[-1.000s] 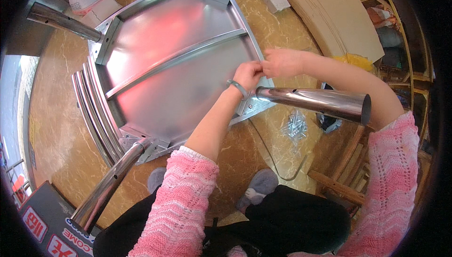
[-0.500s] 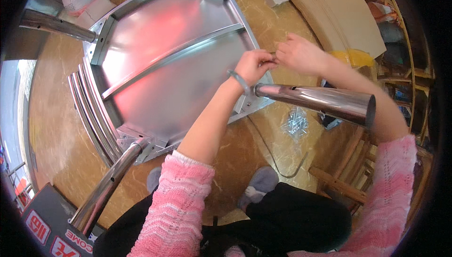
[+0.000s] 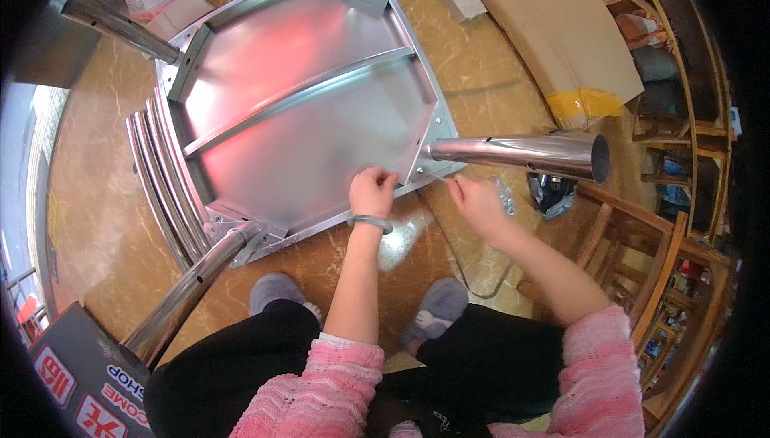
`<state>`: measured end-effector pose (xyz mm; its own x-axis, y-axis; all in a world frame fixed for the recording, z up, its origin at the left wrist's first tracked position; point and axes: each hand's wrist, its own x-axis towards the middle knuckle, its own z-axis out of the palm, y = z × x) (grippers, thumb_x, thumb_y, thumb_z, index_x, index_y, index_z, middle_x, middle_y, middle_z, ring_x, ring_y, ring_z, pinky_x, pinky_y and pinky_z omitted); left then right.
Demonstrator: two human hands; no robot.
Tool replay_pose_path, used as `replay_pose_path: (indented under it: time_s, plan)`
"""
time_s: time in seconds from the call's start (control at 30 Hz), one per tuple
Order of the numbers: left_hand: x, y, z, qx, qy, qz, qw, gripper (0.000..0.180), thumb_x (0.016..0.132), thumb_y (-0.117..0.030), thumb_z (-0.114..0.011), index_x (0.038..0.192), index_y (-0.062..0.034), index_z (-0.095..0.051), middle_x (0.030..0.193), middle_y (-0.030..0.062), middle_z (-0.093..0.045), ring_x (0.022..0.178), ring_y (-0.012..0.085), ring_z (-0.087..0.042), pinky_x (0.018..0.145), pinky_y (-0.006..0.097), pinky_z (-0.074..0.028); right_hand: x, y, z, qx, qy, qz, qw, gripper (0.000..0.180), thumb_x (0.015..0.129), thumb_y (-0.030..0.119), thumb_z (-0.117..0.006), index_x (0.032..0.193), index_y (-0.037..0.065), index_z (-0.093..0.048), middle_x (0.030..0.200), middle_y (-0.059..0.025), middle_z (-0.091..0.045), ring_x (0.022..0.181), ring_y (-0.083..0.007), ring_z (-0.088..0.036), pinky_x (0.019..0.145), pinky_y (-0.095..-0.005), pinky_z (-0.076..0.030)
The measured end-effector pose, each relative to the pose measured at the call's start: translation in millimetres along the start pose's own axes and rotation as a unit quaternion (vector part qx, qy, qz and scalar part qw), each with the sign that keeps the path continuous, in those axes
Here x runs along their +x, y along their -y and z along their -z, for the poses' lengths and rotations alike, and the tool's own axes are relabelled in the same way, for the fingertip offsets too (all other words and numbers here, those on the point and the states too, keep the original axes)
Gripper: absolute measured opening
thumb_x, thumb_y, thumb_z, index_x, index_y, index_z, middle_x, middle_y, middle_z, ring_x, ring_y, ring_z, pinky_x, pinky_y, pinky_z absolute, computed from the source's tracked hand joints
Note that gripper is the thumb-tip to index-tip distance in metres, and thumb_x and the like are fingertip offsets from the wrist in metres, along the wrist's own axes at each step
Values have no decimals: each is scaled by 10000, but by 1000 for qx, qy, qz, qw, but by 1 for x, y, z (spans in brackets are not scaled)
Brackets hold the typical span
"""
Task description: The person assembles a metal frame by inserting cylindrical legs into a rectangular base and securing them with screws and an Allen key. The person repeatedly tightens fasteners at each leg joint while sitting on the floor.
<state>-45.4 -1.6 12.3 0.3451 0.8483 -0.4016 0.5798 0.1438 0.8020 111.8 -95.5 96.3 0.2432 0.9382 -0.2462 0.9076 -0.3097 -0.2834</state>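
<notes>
Pinching small fastener, right hand beside tabletop rim; left hand fingers curled on rim.

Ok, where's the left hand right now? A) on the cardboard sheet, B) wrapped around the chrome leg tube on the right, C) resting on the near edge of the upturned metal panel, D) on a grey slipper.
C: the left hand lies on the near rim of the metal panel, beside the corner where the chrome leg tube joins; the right hand is just off that corner.
</notes>
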Motion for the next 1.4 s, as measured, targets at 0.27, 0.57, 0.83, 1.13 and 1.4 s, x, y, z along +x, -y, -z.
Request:
replay_pose_path:
  time_s: [0.27, 0.57, 0.83, 1.13, 1.4]
  plan:
    - [4, 7, -13, -138, 43, -121, 982, 285, 654, -9, -686, 929, -66, -638, 886, 89, -605, 711, 199, -610, 653, 301, -486, 14, 11, -21, -35, 0, -49, 998, 276, 880, 227, -469, 731, 14, -560, 743, -190, -602, 671, -365, -595, 622, -468, -476]
    - [1, 4, -15, -153, 1, -148, 977, 247, 644, 25, -675, 878, -46, -649, 843, 85, -610, 686, 183, -612, 640, 285, -487, 20, 19, -16, -69, 4, -43, 997, 240, 862, 200, -493, 740, 11, -578, 767, -199, -608, 678, -364, -602, 615, -454, -489]
    - [4, 6, -12, -158, 17, -148, 976, 246, 647, 2, -683, 884, -58, -655, 868, 82, -613, 705, 193, -611, 654, 296, -490, 25, 22, -10, -65, 25, -55, 996, 240, 845, 204, -518, 726, 11, -595, 753, -199, -611, 676, -357, -610, 615, -452, -495]
    - [4, 1, -14, -162, 13, -180, 970, 252, 657, -30, -698, 901, -79, -657, 917, 70, -608, 720, 199, -611, 655, 301, -497, 35, 36, -14, -113, 75, -53, 989, 245, 839, 179, -502, 710, 8, -621, 750, -194, -618, 700, -357, -618, 646, -439, -507]
    - [7, 6, -15, -180, 30, -174, 968, 242, 659, -10, -682, 892, -72, -653, 888, 68, -601, 716, 206, -604, 649, 303, -494, 32, 41, -9, -105, 44, -67, 991, 219, 818, 156, -510, 718, 0, -627, 750, -199, -620, 703, -342, -626, 653, -429, -512]
